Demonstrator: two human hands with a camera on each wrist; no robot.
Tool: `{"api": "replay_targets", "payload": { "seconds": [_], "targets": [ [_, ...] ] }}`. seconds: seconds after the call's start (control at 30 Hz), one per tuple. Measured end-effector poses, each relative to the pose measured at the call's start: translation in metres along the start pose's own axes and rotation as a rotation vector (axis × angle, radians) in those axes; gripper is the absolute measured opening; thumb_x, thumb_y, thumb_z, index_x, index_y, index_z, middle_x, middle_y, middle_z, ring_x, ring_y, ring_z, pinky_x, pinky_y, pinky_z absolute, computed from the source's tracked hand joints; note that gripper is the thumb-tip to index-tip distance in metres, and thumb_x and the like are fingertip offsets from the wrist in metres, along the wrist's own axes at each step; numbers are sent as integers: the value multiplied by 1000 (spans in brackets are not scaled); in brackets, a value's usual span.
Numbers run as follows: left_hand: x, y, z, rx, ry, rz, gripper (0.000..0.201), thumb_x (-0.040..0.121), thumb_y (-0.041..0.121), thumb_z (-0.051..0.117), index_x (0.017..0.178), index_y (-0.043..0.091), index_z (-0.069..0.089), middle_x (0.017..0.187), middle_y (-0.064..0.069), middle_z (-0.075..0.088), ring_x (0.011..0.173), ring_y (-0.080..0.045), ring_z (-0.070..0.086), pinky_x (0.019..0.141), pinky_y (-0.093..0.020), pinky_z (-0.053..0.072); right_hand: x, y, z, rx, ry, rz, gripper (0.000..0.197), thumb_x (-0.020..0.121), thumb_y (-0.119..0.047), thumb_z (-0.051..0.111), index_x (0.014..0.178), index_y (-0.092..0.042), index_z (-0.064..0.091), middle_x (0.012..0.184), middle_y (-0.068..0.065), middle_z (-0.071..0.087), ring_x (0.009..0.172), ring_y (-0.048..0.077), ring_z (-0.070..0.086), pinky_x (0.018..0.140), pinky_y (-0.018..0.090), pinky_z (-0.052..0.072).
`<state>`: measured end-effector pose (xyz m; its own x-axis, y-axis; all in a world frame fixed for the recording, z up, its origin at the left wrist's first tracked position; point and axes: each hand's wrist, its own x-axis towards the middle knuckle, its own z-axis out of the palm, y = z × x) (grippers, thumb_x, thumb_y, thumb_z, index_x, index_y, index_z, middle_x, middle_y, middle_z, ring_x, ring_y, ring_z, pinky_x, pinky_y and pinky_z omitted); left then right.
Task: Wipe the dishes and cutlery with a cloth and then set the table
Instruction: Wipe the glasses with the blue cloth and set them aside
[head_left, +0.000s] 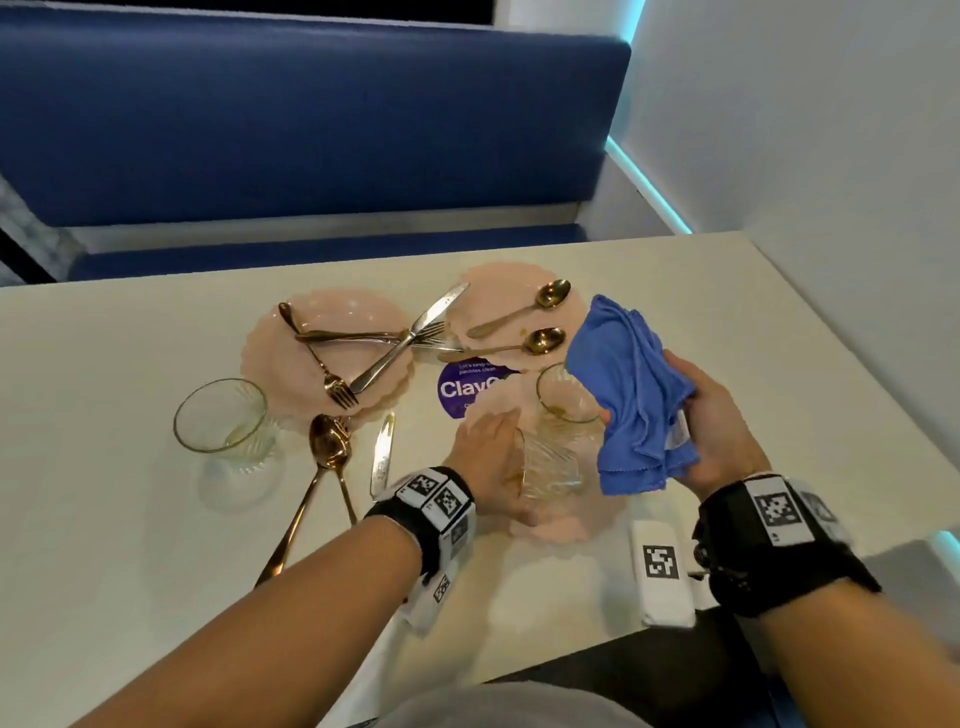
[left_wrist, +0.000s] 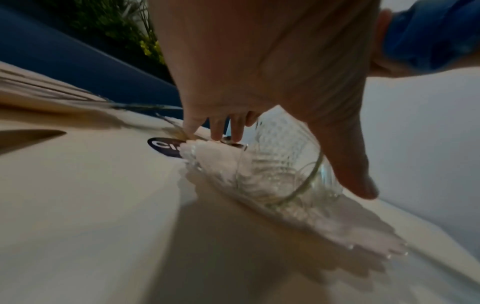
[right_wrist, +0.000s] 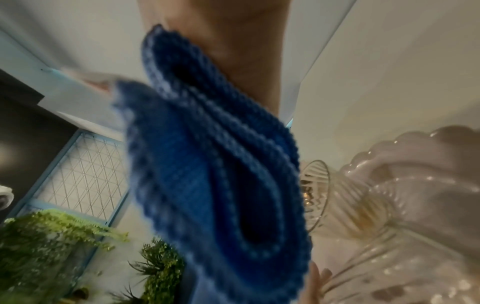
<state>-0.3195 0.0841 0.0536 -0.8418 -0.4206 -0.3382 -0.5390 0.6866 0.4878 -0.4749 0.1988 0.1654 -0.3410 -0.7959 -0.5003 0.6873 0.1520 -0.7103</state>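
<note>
A ribbed clear glass lies tilted on its side on a scalloped pink plate near the table's front edge. My left hand holds it from above. In the left wrist view the thumb runs along one side of the glass and the fingers reach down past its far side onto the plate. My right hand grips a folded blue cloth just right of the glass and above it. The cloth fills the right wrist view.
Two more pink plates hold cutlery: one with forks and a knife, one with two spoons. Upright glasses stand at the left and behind the cloth. Gold spoons and a knife lie loose. A blue bench is beyond the table.
</note>
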Motion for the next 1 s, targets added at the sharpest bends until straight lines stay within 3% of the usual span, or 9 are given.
{"api": "replay_targets", "payload": {
  "seconds": [0.07,0.13,0.3,0.43,0.53,0.67,0.8,0.87,1.0],
  "targets": [
    [6,0,6,-78,20,6,112,59,48,80,146,13,18,148,-6,32,137,-25,29,114,-45,22,-5,-1,-6,36,-105,114,62,91,-51,35,55,-12,67,46,5,59,36,18,55,36,19,44],
    [8,1,7,-209,68,25,103,59,39,81,143,15,26,138,-3,40,129,-22,39,109,-40,33,3,4,-23,-42,-15,108,41,84,-49,53,73,-13,67,58,6,61,52,23,55,49,24,45],
    [-2,15,-30,-414,78,115,108,55,21,84,144,20,22,115,3,41,102,-13,46,87,-20,43,7,12,-24,-683,-8,-294,18,98,-32,41,110,-28,53,96,-1,63,79,10,61,71,25,47],
    [-9,31,-65,-589,-5,155,76,51,22,82,118,24,47,102,6,57,90,-2,56,74,-11,46,2,9,-17,-1120,-452,-408,61,81,-24,68,131,-37,37,137,-20,42,125,-10,41,103,9,34],
    [-10,37,-89,-723,-83,219,58,59,-5,80,103,24,55,96,8,60,82,11,59,72,-6,46,8,-13,-8,-1317,-507,-615,65,70,-27,79,127,-26,48,126,-25,47,116,-13,44,98,5,33],
    [-18,7,-115,-1110,124,140,103,43,16,80,134,23,31,113,-1,60,97,-12,61,80,-21,52,21,-21,40,-1294,-563,-681,39,67,-22,81,98,-31,58,88,-33,60,85,-14,55,76,3,40],
    [-23,15,-94,-1291,189,-53,45,86,38,56,123,15,50,109,-9,65,82,-11,62,67,-22,54,24,6,34,-1111,-313,-777,40,73,-29,74,111,-19,62,99,-13,66,91,1,60,81,12,46],
    [-24,13,-84,-1423,124,-154,61,85,62,31,114,17,60,90,-7,69,64,-13,61,51,-23,49,23,14,34,-1156,-316,-819,48,77,-39,68,115,-11,61,105,-1,66,95,5,60,83,14,47],
    [-26,7,-95,-1507,159,-189,59,87,64,38,95,16,71,97,-10,65,82,-26,58,66,-27,37,24,15,59,-1624,-495,-740,54,78,-44,69,122,-18,52,117,0,60,104,16,55,89,27,43]
  ]
}}
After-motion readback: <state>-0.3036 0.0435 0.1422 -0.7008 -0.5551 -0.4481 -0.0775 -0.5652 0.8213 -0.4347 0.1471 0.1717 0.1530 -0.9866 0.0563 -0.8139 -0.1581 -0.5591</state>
